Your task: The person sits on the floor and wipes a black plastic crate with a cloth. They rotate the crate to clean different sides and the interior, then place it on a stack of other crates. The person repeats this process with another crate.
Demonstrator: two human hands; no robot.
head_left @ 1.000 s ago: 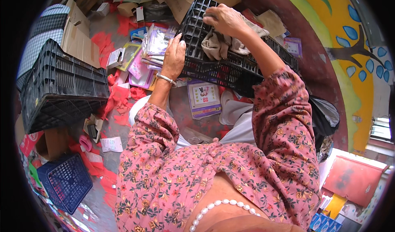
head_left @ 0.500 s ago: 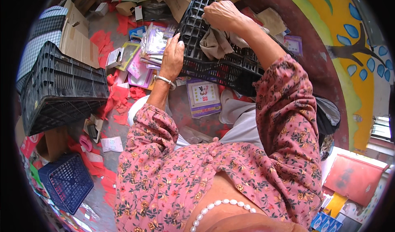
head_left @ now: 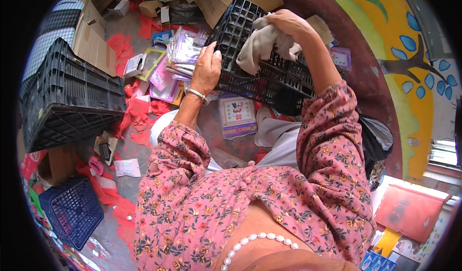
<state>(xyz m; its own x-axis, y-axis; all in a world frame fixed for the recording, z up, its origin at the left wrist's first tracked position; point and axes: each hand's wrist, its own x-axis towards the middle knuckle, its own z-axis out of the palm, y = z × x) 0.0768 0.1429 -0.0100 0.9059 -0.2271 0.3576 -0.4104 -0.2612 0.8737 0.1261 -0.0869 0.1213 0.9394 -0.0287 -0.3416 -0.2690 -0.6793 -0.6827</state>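
Note:
A black plastic crate (head_left: 232, 26) with slatted walls stands tilted in front of me. My left hand (head_left: 207, 69) rests against its left edge, fingers stretched out together along the rim. In my right hand (head_left: 291, 25) is a grey-beige cloth (head_left: 260, 49), its fingers wrapped round the top of it. The cloth hangs down over the crate's gridded surface, and part of it is hidden under my hand. Beside my left hand lies a stack of plastic-wrapped flat packs (head_left: 185, 47). Below the crate, on the floor, are purple-edged printed packs (head_left: 237, 114).
Another black crate (head_left: 77, 93) stands at the left, with a blue basket (head_left: 72, 213) nearer to me. Cardboard boxes (head_left: 94, 35) lean behind it. Red scraps (head_left: 139, 112) litter the floor. A painted wall (head_left: 404, 69) rises at the right, near a black bag (head_left: 375, 138).
My right hand has moved right and slightly nearer, lifting the cloth so that more of it hangs free. My left hand stays at the crate's edge.

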